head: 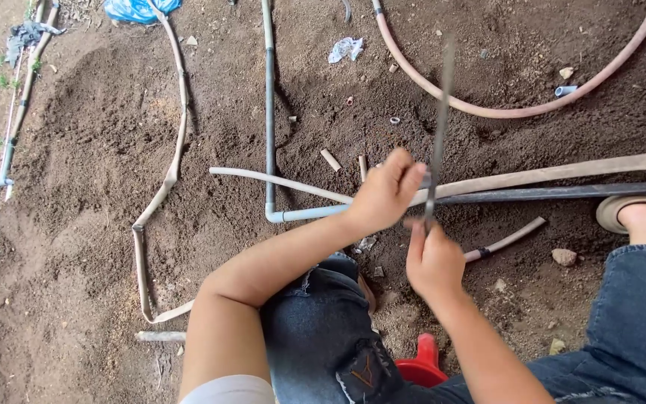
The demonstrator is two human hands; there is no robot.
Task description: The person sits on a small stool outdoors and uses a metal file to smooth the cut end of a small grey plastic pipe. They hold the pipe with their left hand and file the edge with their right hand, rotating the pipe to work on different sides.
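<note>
My left hand [384,193] is closed around a long beige pipe [562,172] where it crosses a grey pipe elbow [272,215]. My right hand [434,262] grips the lower end of a thin dark blade-like tool [441,127] that stands nearly upright and blurred, its edge against the beige pipe beside my left hand. A dark pipe [562,192] runs parallel just below the beige one. I crouch in blue jeans, knee [323,314] between my arms.
Bare brown soil all around. A grey pipe [268,90] runs up from the elbow. A pink hose [502,111] curves at top right, a flat beige hose [177,112] loops left. Short pipe offcuts [330,159], a red object [422,363], my sandalled foot [637,213].
</note>
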